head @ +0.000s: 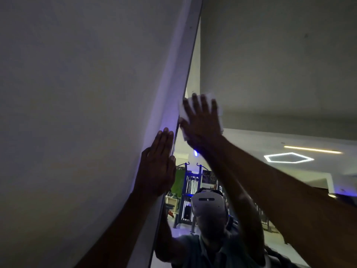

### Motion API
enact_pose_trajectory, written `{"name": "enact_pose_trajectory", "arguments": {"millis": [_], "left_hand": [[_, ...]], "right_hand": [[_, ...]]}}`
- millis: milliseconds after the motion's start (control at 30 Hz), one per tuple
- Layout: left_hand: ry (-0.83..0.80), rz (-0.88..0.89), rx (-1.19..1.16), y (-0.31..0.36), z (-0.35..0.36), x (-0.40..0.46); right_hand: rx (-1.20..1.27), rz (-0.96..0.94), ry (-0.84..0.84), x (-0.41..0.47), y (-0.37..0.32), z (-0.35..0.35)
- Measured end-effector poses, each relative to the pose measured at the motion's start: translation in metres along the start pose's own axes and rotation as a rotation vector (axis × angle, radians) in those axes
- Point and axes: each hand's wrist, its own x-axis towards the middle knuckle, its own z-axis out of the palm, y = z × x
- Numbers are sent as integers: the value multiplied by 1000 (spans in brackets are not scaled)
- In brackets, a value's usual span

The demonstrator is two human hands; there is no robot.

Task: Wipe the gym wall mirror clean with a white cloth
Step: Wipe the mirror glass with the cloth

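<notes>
the right hand point(201, 120) lies flat with fingers spread wide, pressing a white cloth point(217, 99) against the mirror point(270, 74) high up, right beside the mirror's left edge. the cloth shows as pale corners poking out above the fingertips and on both sides of the palm (most of it is hidden under the hand). the left hand point(157, 167) rests open on the grey wall point(77, 93) just left of the mirror's edge, fingers straight and close together, holding nothing. a thin frame strip point(188, 60) runs up between wall and glass. in the mirror, lower down, appear the person's reflection wearing a white headset point(207, 204), gym machines point(190, 184) farther back, and to the right a glowing hexagon ceiling light point(288, 157) beside a straight light bar point(312, 149).
</notes>
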Motion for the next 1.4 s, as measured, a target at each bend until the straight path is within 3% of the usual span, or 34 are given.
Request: {"name": "enact_pose_trajectory", "arguments": {"millis": [167, 300, 400, 567, 733, 800, 933, 1133, 1267, 1333, 1400], "left_hand": [[-13, 4, -5, 2, -3, 0], [-30, -6, -1, 2, -2, 0], [-75, 0, 30, -2, -1, -2], [-282, 66, 88, -21, -21, 2], [-449, 158, 221, -27, -50, -10], [-487, 120, 250, -22, -56, -19], [-532, 60, 288, -19, -58, -27], [-505, 91, 191, -26, -57, -41], [-499, 94, 200, -25, -58, -45], [-490, 104, 221, -24, -59, -46], [-477, 79, 223, -21, -60, -47]], "right_hand": [[-21, -187, -64, -41, 49, -13], [-60, 106, 0, -93, 119, -36], [-77, 338, 38, -110, 85, -29], [76, 25, 3, -107, -20, -7], [38, -203, -19, -96, 8, -6], [52, -141, 21, -74, 21, -8], [94, -1, -12, -72, -13, -7], [86, -255, -126, -197, -51, -13], [51, -589, -190, -199, -16, -17], [17, -565, -139, -160, 18, -18], [-9, -351, -106, -123, 45, -25]]}}
